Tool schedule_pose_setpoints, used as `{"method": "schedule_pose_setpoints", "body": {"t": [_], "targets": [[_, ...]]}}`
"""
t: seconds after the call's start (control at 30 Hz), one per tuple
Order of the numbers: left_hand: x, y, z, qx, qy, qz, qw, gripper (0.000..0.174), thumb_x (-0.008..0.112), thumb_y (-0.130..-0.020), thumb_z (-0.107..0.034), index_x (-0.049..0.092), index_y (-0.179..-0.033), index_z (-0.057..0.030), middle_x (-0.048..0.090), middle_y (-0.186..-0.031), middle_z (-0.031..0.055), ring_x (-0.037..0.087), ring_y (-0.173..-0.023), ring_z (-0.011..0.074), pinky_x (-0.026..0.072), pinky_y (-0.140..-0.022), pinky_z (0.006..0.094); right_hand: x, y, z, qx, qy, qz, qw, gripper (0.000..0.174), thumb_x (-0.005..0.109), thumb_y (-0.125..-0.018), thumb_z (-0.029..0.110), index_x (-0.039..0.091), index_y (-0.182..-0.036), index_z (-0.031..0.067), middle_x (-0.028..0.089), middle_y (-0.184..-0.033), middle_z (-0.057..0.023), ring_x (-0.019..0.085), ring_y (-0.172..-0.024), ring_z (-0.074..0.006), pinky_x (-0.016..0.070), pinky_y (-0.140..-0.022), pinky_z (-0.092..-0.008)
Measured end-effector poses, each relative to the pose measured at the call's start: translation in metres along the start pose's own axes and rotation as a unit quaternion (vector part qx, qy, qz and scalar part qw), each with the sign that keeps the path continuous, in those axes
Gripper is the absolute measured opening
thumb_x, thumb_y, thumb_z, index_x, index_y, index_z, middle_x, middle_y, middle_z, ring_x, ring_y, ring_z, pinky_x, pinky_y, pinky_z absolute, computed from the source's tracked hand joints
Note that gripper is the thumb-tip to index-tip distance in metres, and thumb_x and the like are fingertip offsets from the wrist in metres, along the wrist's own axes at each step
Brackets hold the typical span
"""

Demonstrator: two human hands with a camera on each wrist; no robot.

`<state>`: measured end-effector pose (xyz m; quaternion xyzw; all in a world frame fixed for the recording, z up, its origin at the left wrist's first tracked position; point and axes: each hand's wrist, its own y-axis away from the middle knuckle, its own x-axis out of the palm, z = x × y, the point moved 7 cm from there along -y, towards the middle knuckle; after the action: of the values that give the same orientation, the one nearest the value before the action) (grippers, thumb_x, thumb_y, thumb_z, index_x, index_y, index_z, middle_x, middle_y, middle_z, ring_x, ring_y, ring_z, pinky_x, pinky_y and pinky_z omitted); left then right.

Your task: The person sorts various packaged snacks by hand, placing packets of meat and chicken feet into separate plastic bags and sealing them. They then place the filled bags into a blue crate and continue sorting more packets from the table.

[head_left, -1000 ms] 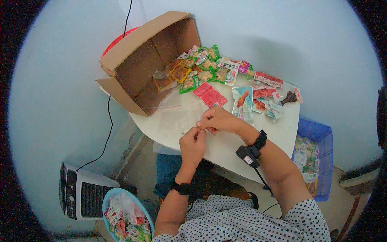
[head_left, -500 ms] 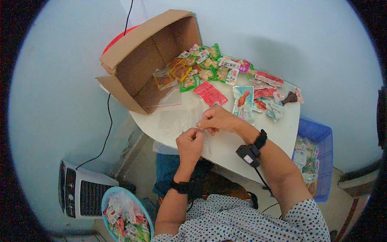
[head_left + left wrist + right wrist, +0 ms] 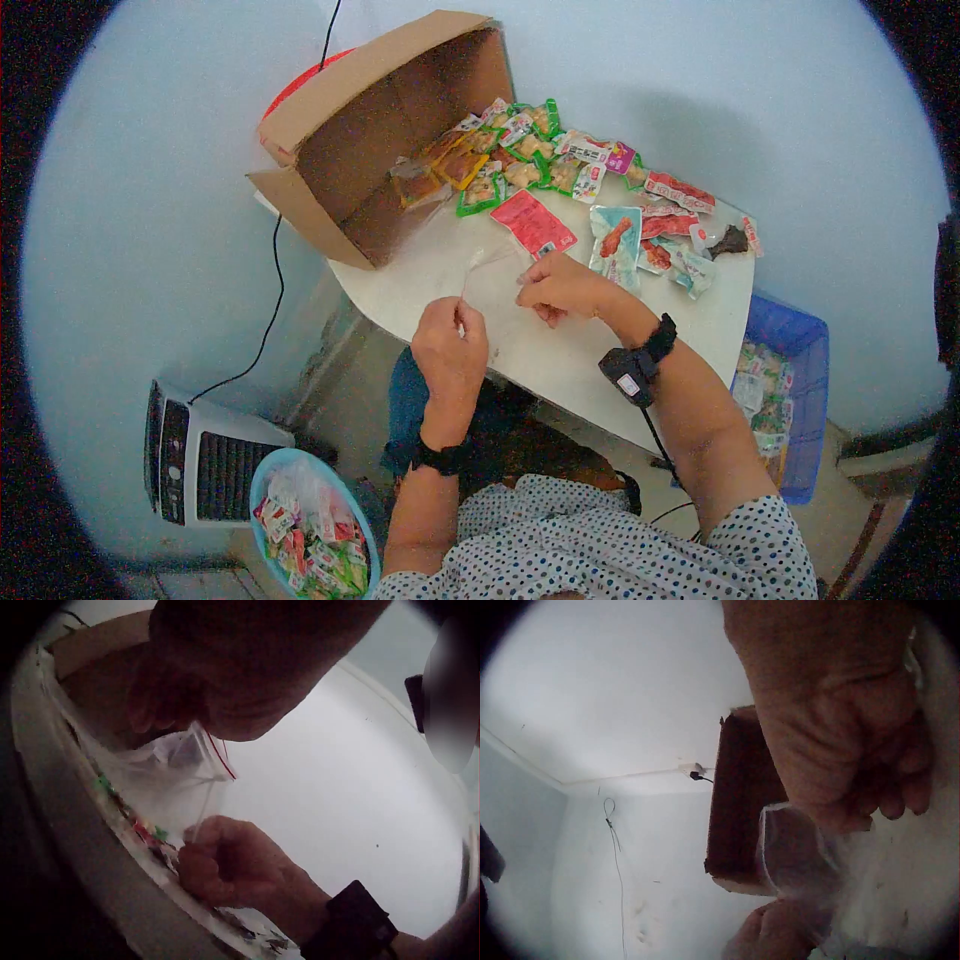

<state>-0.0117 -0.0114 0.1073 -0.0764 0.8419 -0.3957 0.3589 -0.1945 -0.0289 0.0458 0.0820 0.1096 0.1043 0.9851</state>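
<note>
Closest to you is your white shirt with dark dots [image 3: 600, 540], at the near side of the white, curved-edged table [image 3: 575, 365]. Low to the table's left, a light-blue round plastic basin [image 3: 347, 492] holds a heap of colourful packets. Over the table's near half, your left hand [image 3: 450, 345] pinches one edge of a clear plastic zip bag with a red seal line [image 3: 176, 799], and your right hand [image 3: 575, 290] grips its other side, fingers curled. The bag spreads between your two hands, above the tabletop. Beyond your right forearm, low at the table's right edge, a blue plastic crate [image 3: 812, 400] holds more packets. Past your right hand, on the table, lie a flat pinkish-red packet [image 3: 535, 224] and, to its right, a pale blue-and-white pouch with a drumstick picture [image 3: 615, 242]. At the table's far side sit clear packets with green edges [image 3: 522, 172]. At the table's far left, a brown cardboard box [image 3: 370, 85] lies on its side, mouth towards those packets.
</note>
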Motion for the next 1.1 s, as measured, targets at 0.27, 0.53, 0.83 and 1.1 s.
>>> {"method": "schedule_pose_setpoints", "body": {"t": [0.27,0.53,0.83,1.1], "targets": [[-0.042,-0.021,-0.017,0.045,-0.11,-0.041,0.992,0.003,0.062,-0.085,-0.007,0.06,-0.087,-0.005,0.062,-0.083,0.0132,0.062,-0.067,0.0334,0.0502,-0.059,0.0415,-0.007,0.006,0.005,0.059,0.11,-0.038,0.991,0.021,0.066,-0.074,0.018,0.058,-0.066,0.0004,0.059,-0.058,-0.008,0.062,-0.048,-0.0163,0.0464,-0.042,-0.0291],[-0.014,-0.006,-0.037,0.092,-0.129,0.059,0.986,0.009,0.065,-0.082,-0.01,0.057,-0.082,-0.0058,0.057,-0.08,0.0115,0.061,-0.067,0.0299,0.0504,-0.056,0.0387,-0.005,0.013,0.048,-0.305,0.197,-0.293,0.884,0.031,0.072,-0.085,0.028,0.059,-0.082,0.0006,0.058,-0.064,-0.0061,0.053,-0.045,-0.0141,0.0409,-0.044,-0.0273],[-0.006,0.004,-0.047,0.032,-0.054,0.076,0.995,0.033,0.069,-0.083,-0.016,0.053,-0.109,-0.0045,0.059,-0.091,0.0161,0.062,-0.082,0.0368,0.0514,-0.066,0.0441,-0.006,0.006,0.042,-0.224,0.113,-0.286,0.925,0.027,0.062,-0.093,0.02,0.059,-0.075,-0.0006,0.057,-0.056,-0.0041,0.053,-0.041,-0.0116,0.04,-0.038,-0.0294],[0.012,0.015,-0.026,0.0,-0.099,0.093,0.991,0.031,0.065,-0.087,-0.011,0.053,-0.115,-0.0074,0.062,-0.086,0.0134,0.063,-0.077,0.0341,0.0524,-0.062,0.0439,-0.004,0.004,0.04,-0.181,0.148,-0.277,0.932,0.023,0.065,-0.084,0.022,0.062,-0.078,-0.0002,0.064,-0.073,-0.021,0.064,-0.07,-0.039,0.0489,-0.062,-0.0479]]}}
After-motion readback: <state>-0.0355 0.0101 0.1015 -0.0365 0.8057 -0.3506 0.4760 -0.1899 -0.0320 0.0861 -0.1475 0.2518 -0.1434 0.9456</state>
